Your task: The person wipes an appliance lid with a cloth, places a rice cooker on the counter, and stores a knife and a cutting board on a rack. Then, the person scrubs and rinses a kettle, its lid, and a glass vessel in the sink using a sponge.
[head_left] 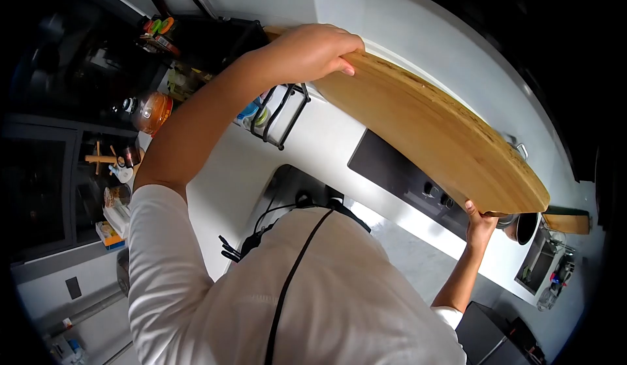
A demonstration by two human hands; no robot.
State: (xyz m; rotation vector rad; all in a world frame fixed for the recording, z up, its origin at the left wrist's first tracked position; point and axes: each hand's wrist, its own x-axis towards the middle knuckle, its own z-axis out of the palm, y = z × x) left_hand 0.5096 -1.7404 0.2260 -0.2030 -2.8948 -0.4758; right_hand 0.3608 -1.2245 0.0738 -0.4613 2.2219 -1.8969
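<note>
Counter [326,133] partly hidden; board [431,130] masks part of hob [382,159]. Left hand [320,51] and right hand [482,226] grip board edges, some fingers obscured. Bare counter separates hob and rack [295,122].

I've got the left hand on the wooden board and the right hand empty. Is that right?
Not quite: the right hand isn't empty. The head view shows it gripping the wooden board too, while the left hand is on it as you said.
</note>
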